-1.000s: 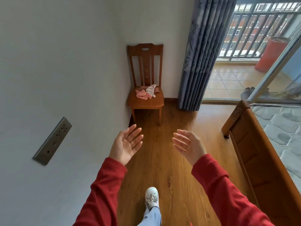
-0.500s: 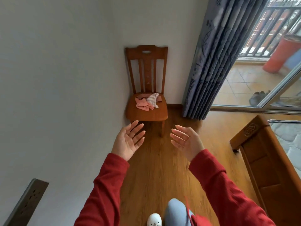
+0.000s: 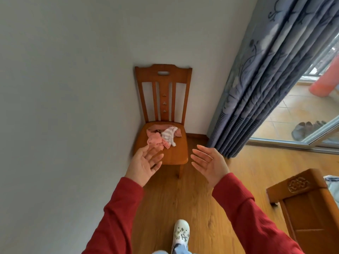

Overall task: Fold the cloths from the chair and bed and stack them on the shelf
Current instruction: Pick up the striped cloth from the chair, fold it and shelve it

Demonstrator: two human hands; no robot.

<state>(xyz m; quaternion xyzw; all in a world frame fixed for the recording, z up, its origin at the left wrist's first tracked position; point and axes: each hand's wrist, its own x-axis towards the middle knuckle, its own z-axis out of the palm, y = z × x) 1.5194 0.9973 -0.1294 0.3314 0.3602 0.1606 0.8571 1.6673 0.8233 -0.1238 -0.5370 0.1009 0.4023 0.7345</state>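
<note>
A wooden chair (image 3: pixel 176 153) stands in the corner against the wall. On its seat lie a crumpled pink cloth (image 3: pixel 155 139) and a white striped cloth (image 3: pixel 169 134), touching each other. My left hand (image 3: pixel 144 165) is stretched out, palm up and fingers straight, over the seat's front left edge just short of the pink cloth. My right hand (image 3: pixel 211 164) is held out empty with straight fingers, to the right of the seat. The shelf is out of view.
A grey-blue curtain (image 3: pixel 266 79) hangs to the chair's right beside a glass balcony door (image 3: pixel 311 136). The bed's wooden footboard (image 3: pixel 304 204) is at the lower right. The wall (image 3: pixel 64 107) runs close on the left. My white shoe (image 3: pixel 180 233) is on the wood floor.
I have walked closer to the chair, which now fills more of the view. Both empty hands have reached forward, the left one now over the seat's front edge.
</note>
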